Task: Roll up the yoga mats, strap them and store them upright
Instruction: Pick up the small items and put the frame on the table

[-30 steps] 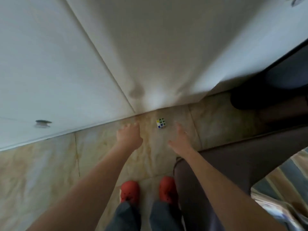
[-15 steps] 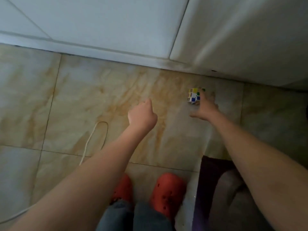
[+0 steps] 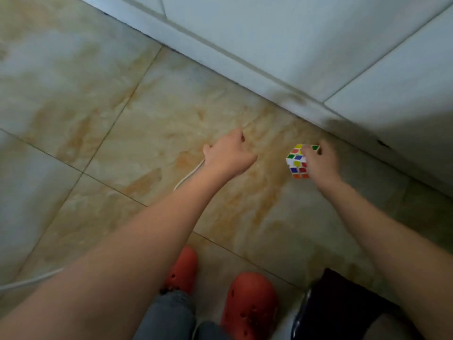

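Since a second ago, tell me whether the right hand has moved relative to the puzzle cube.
Yes. The right hand was short of the puzzle cube on the floor by the white baseboard; it has reached forward and now grips the cube.

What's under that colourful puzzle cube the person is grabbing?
Marbled beige floor tile lies beneath the puzzle cube. The right hand grips the cube and covers its right side, so whether it rests on the floor or is lifted cannot be told.

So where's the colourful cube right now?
The cube is in the right hand's grip, right of middle in the head view, just above the floor near the white wall.
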`<state>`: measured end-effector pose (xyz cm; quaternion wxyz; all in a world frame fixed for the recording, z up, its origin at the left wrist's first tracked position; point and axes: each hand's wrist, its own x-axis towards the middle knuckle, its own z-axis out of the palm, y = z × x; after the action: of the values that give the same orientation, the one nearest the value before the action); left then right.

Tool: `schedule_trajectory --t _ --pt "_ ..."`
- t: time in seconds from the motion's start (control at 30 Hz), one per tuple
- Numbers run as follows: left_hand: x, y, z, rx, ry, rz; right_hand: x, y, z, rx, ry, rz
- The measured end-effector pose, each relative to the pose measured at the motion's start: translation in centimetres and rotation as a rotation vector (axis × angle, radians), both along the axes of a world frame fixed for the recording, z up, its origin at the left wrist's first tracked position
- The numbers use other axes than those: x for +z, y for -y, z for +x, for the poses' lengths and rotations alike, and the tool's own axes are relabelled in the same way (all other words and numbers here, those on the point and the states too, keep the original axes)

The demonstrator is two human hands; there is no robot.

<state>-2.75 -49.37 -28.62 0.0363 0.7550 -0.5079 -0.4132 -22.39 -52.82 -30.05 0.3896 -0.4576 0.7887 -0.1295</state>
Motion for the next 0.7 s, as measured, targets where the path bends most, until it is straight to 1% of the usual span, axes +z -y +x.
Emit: schedule_trajectory --t 0.03,0.1,0.13,0.17,0.2,0.27,0.37,0.43,0.5,0.57,0.6,0.67,0.7 --pt "1.4 0.1 0.7 0.03 -0.104 0.023 1.7 -0.1 1.8 -0.047 0.16 0.032" --pt "4.7 -0.1 2.6 0.017 -0.377 0.064 5.1 -0.5 5.3 -0.05 0.444 0.123" --pt "6.7 -0.4 3.6 -0.023 -0.464 0.084 6.7 -0.6 6.8 -0.02 0.538 0.161" --pt "8.7 -0.8 4.5 -0.045 -0.503 0.088 8.3 -0.7 8.3 0.035 0.592 0.18" --pt "10.7 -1.4 5.3 -0.036 -0.504 0.072 9.9 -0.8 9.6 0.091 0.616 0.168" --pt "14.8 -2.7 6.8 0.031 -0.423 -0.034 13.6 -1.6 11.9 0.15 0.648 0.107" --pt "21.0 -5.3 8.8 0.101 -0.295 -0.213 19.1 -3.3 14.9 0.137 0.736 -0.002" --pt "24.9 -8.7 9.5 0.164 -0.211 -0.323 22.8 -5.5 16.6 0.132 0.823 -0.088" --pt "28.3 -13.8 9.4 0.279 -0.149 -0.437 26.1 -9.3 17.6 0.198 0.871 -0.117" --pt "31.6 -19.5 8.9 0.433 -0.107 -0.515 29.3 -14.5 17.8 0.363 0.935 -0.103" --pt "33.3 -22.5 8.6 0.5 -0.107 -0.534 30.6 -17.2 17.9 0.487 0.956 -0.094" --pt "36.6 -28.3 8.2 0.577 -0.147 -0.538 32.8 -22.6 18.1 0.704 0.955 -0.095" --pt "38.1 -31.0 8.0 0.594 -0.168 -0.534 34.0 -24.8 18.1 0.759 0.961 -0.112"
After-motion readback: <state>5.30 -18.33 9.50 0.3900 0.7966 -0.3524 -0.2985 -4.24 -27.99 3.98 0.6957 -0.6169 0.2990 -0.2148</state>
